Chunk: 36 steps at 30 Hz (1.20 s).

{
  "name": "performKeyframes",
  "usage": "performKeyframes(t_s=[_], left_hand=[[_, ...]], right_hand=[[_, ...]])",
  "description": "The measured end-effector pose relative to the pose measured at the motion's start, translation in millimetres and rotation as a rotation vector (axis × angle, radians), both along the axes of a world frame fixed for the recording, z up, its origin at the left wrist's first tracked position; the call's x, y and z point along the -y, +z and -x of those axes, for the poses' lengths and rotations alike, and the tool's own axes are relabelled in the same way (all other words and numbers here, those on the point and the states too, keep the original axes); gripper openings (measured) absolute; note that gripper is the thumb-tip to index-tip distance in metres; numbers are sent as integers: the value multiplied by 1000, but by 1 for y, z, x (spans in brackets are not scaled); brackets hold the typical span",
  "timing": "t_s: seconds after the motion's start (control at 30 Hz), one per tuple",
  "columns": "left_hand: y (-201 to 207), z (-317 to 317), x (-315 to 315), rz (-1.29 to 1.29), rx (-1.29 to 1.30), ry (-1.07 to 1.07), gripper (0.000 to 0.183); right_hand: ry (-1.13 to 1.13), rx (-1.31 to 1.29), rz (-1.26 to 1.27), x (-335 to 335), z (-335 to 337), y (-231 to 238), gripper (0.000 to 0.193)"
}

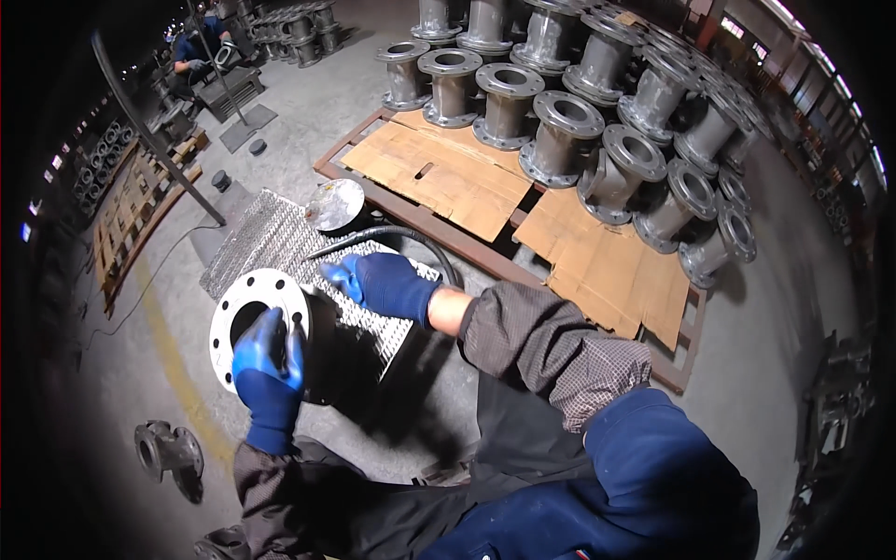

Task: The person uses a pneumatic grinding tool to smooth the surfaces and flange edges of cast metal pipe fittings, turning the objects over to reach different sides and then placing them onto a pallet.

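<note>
A flanged metal pipe fitting point(220, 347) stands in front of me, its pale ring face with bolt holes turned toward the left. My left hand point(269, 366), in a blue coated glove, grips that ring at its bore, with fingers reaching over the opening. My right hand point(385, 283), gloved the same way, is held over the ribbed metal plate point(271, 229) to the right of the fitting. Its fingers are curled together; what they hold, if anything, is hidden. Just beyond it a black hose point(411, 233) with a thin metal end lies across the plate.
A round, whitish-smeared disc point(334, 204) lies at the plate's far edge. Beyond, a pallet with cardboard point(439, 173) bears rows of flanged pipes point(509, 93). At the lower left a small flanged fitting point(168, 450) lies on the floor. A co-worker point(198, 51) sits far left.
</note>
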<state>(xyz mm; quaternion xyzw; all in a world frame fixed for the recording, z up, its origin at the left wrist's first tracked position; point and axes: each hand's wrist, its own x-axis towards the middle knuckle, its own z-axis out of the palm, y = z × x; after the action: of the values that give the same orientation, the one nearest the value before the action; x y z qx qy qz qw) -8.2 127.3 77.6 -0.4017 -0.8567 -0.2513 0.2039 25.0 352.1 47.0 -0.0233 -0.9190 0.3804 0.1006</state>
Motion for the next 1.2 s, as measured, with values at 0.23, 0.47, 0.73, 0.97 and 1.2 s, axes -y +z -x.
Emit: performKeyframes(t_s=[0.23,0.47,0.73,0.97,1.2], left_hand=[[0,-1,0,91,295,-64,42],[-4,-8,30,27,194,-186,36],[-26,-50,64,-246,221,0,17],[-87,-56,57,-117,337,4,6],[-162,-84,91,433,539,-18,49]], right_hand=[[-25,-172,3,4,34,-22,28],[-145,-246,10,28,79,-48,23],[-170,-218,3,39,74,-47,19],[-128,-425,-149,-17,50,-53,13],[332,-505,-53,-106,58,-91,29]])
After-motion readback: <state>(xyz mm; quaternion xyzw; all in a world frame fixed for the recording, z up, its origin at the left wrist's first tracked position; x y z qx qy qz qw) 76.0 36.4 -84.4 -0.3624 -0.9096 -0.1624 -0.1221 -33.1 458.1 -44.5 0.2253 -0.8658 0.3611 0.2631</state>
